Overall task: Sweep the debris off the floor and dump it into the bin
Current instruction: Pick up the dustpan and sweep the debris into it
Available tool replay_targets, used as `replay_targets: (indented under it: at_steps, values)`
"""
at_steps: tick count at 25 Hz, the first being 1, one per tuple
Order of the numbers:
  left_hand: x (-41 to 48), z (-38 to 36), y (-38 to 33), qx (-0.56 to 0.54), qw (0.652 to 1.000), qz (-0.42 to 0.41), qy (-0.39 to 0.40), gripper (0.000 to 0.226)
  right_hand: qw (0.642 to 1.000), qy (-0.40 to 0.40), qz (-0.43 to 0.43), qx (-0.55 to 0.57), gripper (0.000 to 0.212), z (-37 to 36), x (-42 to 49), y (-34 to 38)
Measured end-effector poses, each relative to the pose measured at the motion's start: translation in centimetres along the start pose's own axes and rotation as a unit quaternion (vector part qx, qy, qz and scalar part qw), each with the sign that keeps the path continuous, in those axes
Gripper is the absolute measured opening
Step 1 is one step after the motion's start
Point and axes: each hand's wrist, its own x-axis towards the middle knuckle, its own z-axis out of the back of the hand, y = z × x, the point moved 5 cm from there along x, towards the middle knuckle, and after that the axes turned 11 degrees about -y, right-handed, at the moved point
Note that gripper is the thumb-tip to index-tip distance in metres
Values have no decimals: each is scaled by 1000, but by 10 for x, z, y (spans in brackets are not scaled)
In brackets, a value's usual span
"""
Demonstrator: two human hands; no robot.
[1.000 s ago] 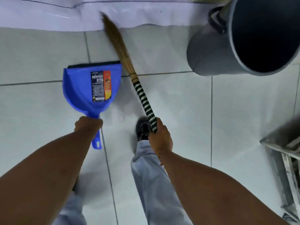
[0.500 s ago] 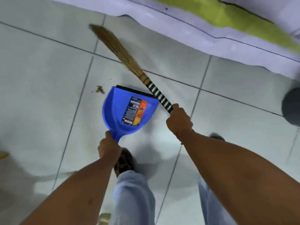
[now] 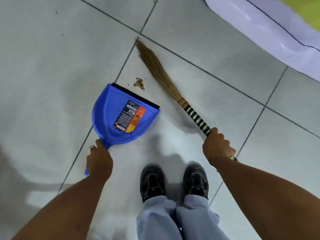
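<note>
Pale grey glossy floor tiles (image 3: 52, 75) with dark grout lines stretch bare across the left. The left hand (image 3: 98, 161) is clenched around the handle of a blue plastic dustpan (image 3: 121, 116), its black lip resting on the floor. Just beyond that lip lies a small pile of brown debris (image 3: 139, 83), between pan and straw broom (image 3: 161, 73). The right hand (image 3: 218, 146) grips the broom's striped handle. A white wall base (image 3: 270, 30) bounds the far right.
</note>
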Motion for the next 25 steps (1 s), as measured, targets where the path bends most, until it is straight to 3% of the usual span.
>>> replay_targets:
  at_steps: [4,7,11,14,17,19,22,25]
  values:
    - [35,-13,-4,12,1000,-10,-6,56,994,-6,74,-74,36,-15,2,-10]
    - [43,-19,-3,19,1000,-12,-11,57,990,-28,123,-71,37,-15,-3,-24]
    - [44,-23,1,27,999,-33,-23,56,996,-65,61,-18,33,-7,10,-37]
    - [49,-22,6,31,998,-39,-35,51,997,-49,43,-46,31,-11,22,-31]
    - [58,-13,19,49,999,-5,-22,46,985,-34,125,-109,36,-17,19,-26]
    - [60,-11,20,87,995,-34,-37,54,979,-43,167,-110,39,-18,18,-30]
    - [60,-16,19,97,994,-40,-42,59,988,-67,130,-58,39,-19,26,-29]
    - [59,-20,18,81,996,-25,-32,63,995,-37,82,-38,36,-28,29,-17]
